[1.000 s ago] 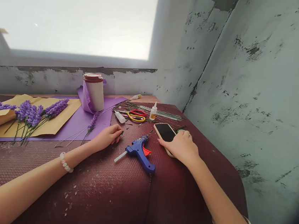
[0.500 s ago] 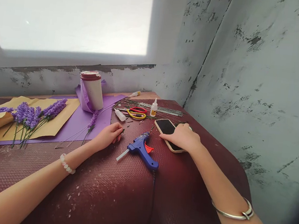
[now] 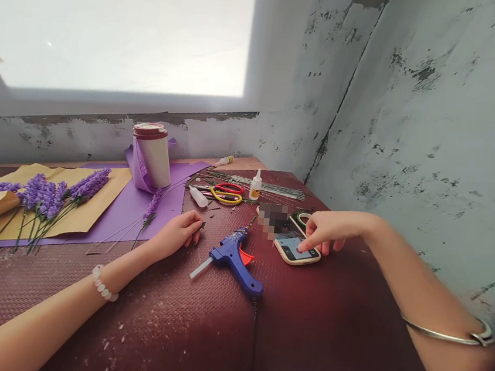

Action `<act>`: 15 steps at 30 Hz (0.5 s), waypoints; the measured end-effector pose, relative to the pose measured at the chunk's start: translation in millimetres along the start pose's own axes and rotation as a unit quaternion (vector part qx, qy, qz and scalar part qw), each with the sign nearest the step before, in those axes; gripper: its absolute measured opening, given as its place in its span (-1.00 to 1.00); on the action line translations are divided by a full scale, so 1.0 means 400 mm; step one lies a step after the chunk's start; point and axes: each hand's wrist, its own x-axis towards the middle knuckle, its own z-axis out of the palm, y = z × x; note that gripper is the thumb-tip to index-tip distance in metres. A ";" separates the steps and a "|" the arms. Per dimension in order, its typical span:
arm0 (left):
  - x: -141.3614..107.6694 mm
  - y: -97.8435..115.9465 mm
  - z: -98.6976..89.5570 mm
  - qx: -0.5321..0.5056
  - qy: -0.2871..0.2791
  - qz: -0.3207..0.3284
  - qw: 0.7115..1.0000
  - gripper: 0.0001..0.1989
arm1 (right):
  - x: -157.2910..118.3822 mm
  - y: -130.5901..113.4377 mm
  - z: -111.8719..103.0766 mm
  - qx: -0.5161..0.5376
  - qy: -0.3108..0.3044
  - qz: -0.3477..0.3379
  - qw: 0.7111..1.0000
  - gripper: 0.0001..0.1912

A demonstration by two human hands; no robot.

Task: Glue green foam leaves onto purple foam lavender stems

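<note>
Head cam view, so you're looking down past my own two arms. The step in hand looks like plain phone poking: the phone [image 3: 288, 244] lies on the dark red table [image 3: 195, 345], right of the blue glue gun [image 3: 236, 256], and my right hand [image 3: 334, 225] has its thumb out at the lower part of the lit screen (the top bit is pixelated, so don't ask me what's on it). My other fingers are loosely bent just beside the phone, not gripping it. A green roll [image 3: 300, 216] sits right between its far edge and my knuckles.

My left hand [image 3: 180, 231] rests left of the glue gun, fingers curled in narrow. There's a small dark scrap [image 3: 202, 226] at the fingertips, but I can't tell if I'm pinching it or not.

Next move, I'd guess, calls for a light, accurate thumb tap without shoving the phone, then lifting clear of that roll. Lefty can sit this one out, imo.
</note>
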 end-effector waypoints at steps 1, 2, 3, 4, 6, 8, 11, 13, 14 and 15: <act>0.000 0.000 0.000 0.000 0.000 0.000 1.000 -0.81 | 0.008 0.000 -0.002 -0.005 -0.008 -0.004 1.000 -0.63; 0.001 0.001 0.000 0.000 -0.001 -0.001 1.000 -0.81 | 0.014 -0.002 -0.004 -0.010 -0.013 -0.006 1.000 -0.63; 0.000 0.002 0.000 0.001 -0.001 -0.002 1.000 -0.81 | 0.020 -0.003 -0.006 -0.016 -0.017 -0.006 1.000 -0.63; 0.000 0.004 0.000 0.001 -0.001 -0.003 1.000 -0.82 | 0.025 -0.006 -0.007 -0.021 -0.021 -0.004 1.000 -0.63; -0.001 0.009 0.000 0.003 -0.001 -0.005 1.000 -0.82 | 0.032 -0.012 -0.010 -0.031 -0.027 0.002 0.999 -0.61; -0.003 0.013 -0.001 0.005 0.000 -0.009 1.000 -0.83 | 0.036 -0.020 -0.013 -0.042 -0.035 0.009 0.998 -0.61; -0.004 0.017 -0.002 0.006 0.000 -0.014 1.000 -0.82 | 0.041 -0.032 -0.019 -0.055 -0.047 0.016 0.997 -0.60; -0.004 0.017 -0.002 0.005 -0.002 -0.016 1.000 -0.82 | 0.043 -0.038 -0.021 -0.060 -0.052 0.018 0.997 -0.60; -0.004 0.016 -0.002 0.003 -0.002 -0.016 1.000 -0.81 | 0.044 -0.039 -0.021 -0.062 -0.053 0.019 0.996 -0.61; -0.004 0.016 -0.002 0.001 -0.002 -0.017 1.000 -0.81 | 0.045 -0.040 -0.021 -0.064 -0.054 0.019 0.996 -0.61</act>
